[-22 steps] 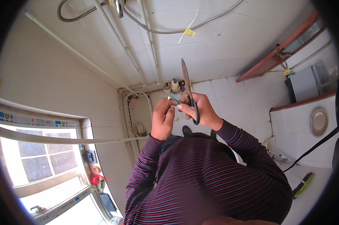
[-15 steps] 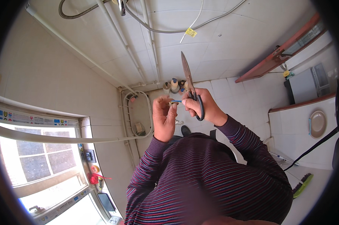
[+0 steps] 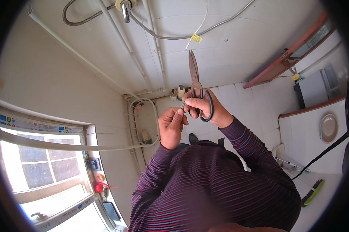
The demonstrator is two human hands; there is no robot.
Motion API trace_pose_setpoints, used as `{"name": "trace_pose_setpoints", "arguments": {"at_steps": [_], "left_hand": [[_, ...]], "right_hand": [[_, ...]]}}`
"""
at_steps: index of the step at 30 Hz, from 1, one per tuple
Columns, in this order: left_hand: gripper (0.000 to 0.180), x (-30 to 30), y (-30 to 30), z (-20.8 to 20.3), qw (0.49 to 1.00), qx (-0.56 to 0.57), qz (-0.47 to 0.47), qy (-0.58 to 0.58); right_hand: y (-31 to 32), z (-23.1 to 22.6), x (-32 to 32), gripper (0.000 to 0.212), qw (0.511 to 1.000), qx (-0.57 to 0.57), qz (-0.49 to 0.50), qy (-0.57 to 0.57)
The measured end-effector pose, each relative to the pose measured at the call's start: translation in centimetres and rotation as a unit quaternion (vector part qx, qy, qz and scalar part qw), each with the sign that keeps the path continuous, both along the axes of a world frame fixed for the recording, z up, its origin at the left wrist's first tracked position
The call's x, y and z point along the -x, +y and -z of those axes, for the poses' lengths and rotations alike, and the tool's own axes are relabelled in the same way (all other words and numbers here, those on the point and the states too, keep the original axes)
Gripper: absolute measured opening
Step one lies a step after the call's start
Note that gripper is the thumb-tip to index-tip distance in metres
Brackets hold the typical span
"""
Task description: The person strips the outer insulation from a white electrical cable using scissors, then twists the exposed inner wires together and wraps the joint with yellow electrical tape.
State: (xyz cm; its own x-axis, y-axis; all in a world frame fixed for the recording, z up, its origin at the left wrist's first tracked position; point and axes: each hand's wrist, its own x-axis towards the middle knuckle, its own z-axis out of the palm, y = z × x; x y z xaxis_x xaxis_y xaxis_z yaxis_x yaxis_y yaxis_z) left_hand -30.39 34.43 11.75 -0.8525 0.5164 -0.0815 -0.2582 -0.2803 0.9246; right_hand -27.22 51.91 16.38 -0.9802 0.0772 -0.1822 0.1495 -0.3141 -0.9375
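Note:
My right hand point(image 3: 215, 110) grips rusty scissors point(image 3: 194, 69) with black handles. Their blades are almost together and point away from me, up the picture. A thin, short yellow and dark strand point(image 3: 183, 104), like a piece of wire, runs between my two hands. The thumb and forefinger of my left hand point(image 3: 171, 127) pinch its near end. The right thumb and fingertip press at its far end, with the scissors still in that hand. My fingertips hide both of its ends.
A white cable point(image 3: 202, 23) with a yellow tag hangs on the wall ahead, beside a grey hose and a tap point(image 3: 125, 11). Bottles point(image 3: 181, 91) stand at the wall's foot. Left are a curved white rail point(image 3: 85, 147) and a window. A red-brown door point(image 3: 282, 63) stands right.
My hands have drawn closer together, the left one now lower and tilted inward. Blue showed on the strand between them before; now it looks yellow and dark. The scissors stay in my right hand.

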Motion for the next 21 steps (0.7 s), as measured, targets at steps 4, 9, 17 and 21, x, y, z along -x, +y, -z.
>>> {"name": "trace_pose_setpoints", "arguments": {"at_steps": [4, 9, 17, 21], "left_hand": [[0.021, -0.1, 0.2, 0.5, 0.998, -0.034, -0.031, -0.034], [0.020, 0.1, -0.1, 0.7, 0.998, -0.050, -0.039, -0.027], [0.016, 1.7, 0.9, -0.4, 0.987, -0.100, -0.114, -0.056], [0.013, 2.1, 0.8, -0.9, 0.982, -0.133, -0.077, -0.113]], "right_hand": [[-0.1, 0.8, -0.1, 0.022, 1.000, 0.007, 0.010, -0.014], [-0.3, 0.9, 0.1, 0.020, 1.000, -0.002, 0.014, -0.005], [-1.9, 2.1, -2.2, 0.015, 0.999, -0.047, 0.013, 0.011], [-2.7, 2.7, -3.5, 0.015, 0.999, -0.040, -0.026, -0.016]]}}
